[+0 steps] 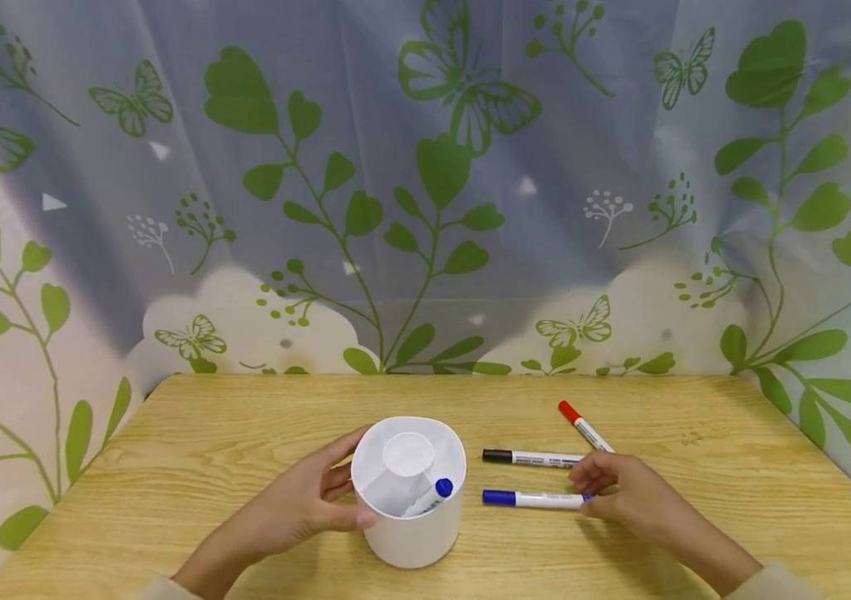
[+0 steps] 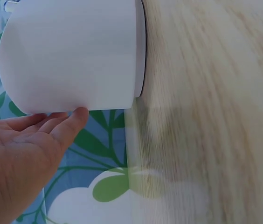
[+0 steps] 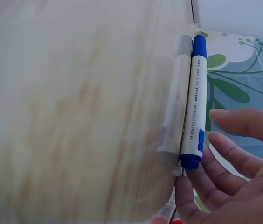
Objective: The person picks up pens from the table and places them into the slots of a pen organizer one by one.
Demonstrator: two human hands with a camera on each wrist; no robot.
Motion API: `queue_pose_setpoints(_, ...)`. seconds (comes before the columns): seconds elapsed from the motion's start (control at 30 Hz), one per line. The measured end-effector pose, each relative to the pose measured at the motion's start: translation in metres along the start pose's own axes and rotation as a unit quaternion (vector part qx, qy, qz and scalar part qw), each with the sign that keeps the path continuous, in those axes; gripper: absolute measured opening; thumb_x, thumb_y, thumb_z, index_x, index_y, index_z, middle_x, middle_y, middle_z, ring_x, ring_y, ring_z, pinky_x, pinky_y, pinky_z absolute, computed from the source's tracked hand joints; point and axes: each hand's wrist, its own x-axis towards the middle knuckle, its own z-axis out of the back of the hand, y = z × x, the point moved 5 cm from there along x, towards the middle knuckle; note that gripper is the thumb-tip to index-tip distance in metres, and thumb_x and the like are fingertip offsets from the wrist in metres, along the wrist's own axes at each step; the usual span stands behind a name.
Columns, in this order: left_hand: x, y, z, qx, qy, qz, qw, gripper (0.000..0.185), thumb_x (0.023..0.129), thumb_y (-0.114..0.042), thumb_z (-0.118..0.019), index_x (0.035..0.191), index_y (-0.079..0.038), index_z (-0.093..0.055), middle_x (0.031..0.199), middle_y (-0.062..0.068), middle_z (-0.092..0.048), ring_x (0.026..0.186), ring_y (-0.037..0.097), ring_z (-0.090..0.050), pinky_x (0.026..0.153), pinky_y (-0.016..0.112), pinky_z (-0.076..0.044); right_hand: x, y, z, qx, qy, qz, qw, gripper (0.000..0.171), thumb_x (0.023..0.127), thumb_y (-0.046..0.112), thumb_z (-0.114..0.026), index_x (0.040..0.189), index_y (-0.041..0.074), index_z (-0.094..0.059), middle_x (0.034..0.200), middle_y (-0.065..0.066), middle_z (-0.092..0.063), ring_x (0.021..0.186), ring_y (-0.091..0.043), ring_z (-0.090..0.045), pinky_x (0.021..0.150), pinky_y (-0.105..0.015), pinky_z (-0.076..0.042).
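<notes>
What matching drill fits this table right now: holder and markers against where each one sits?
Things
1. white holder
2. red marker
3. black marker
4. blue marker lying on the table

Places
A. farthest back, slanted
B. touched by the left hand
C. at the right hand fingertips
D. between the other two loose markers

Pairs: 1-B, 2-A, 3-D, 4-C
</notes>
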Motion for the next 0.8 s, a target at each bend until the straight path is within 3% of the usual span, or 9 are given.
queue_pose_setpoints(0.3, 0.002, 0.004, -0.003, 0.008, -0.005, -0.006, 0.9999, 0.095, 0.093, -0.015, -0.081, 0.167, -0.008, -0.021, 0.168, 0.021, -0.032, 0.152, 0.047, -0.037, 0.106, 0.026, -0.051, 0.001, -0.003, -0.007, -0.006, 0.005, -0.002, 1.0, 0.022, 0.082, -0.005, -0.078, 0.102, -0.004, -0.069, 0.097, -0.007, -0.067, 0.084, -0.006, -0.058, 0.073, -0.022, -0.053)
queue_pose_setpoints(0.57, 0.003, 0.006, -0.004, 0.019, -0.018, 0.002, 0.9996, 0.097, 0.093, -0.018, -0.082, 0.167, -0.009, -0.02, 0.168, 0.02, -0.032, 0.151, 0.046, -0.039, 0.105, 0.027, -0.051, 0.002, -0.001, -0.011, -0.032, 0.003, -0.009, 0.999, 0.014, 0.082, -0.007, -0.077, 0.094, -0.001, -0.071, 0.086, -0.003, -0.065, 0.076, -0.006, -0.052, 0.064, -0.022, -0.046)
queue_pose_setpoints(0.8, 0.004, 0.005, -0.005, 0.037, -0.021, -0.006, 0.9991, 0.097, 0.092, -0.021, -0.083, 0.167, -0.012, -0.022, 0.166, 0.017, -0.037, 0.151, 0.044, -0.04, 0.113, 0.043, -0.045, 0.001, 0.0, -0.012, -0.039, 0.003, -0.005, 0.999, 0.011, 0.082, -0.006, -0.078, 0.089, 0.0, -0.072, 0.08, -0.001, -0.062, 0.07, -0.004, -0.051, 0.06, -0.021, -0.044)
